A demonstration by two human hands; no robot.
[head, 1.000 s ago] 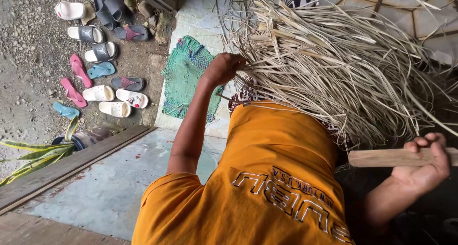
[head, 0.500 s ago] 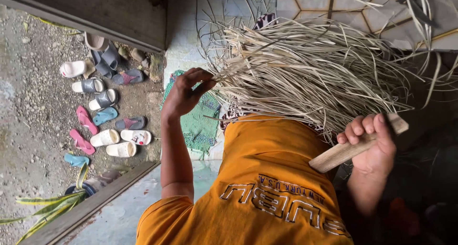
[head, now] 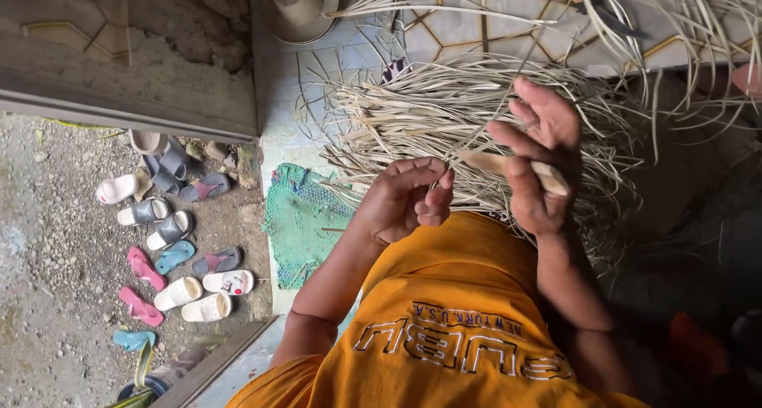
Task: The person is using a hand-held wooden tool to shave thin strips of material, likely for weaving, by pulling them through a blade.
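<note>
A big bundle of pale dried strips (head: 444,114) lies across my lap and over the tiled floor. My left hand (head: 405,198) is curled at the bundle's near edge, its fingertips pinched on a thin strip (head: 454,160). My right hand (head: 536,158) is close beside it, to the right. Its thumb presses a short pale wooden stick (head: 508,167) against the palm while the fingers are spread upward. Both hands are above my orange shirt (head: 452,313).
Several sandals (head: 171,241) lie scattered on the gravel at the left. A green mat (head: 298,221) lies on the floor edge below the bundle. A pale cone-shaped hat (head: 298,7) sits at the top. Loose strips (head: 675,27) trail to the upper right.
My left hand has come in from the bundle's left end and curled on a strip. My right hand has risen with the stick and moved close to the left hand, fingers opening out.
</note>
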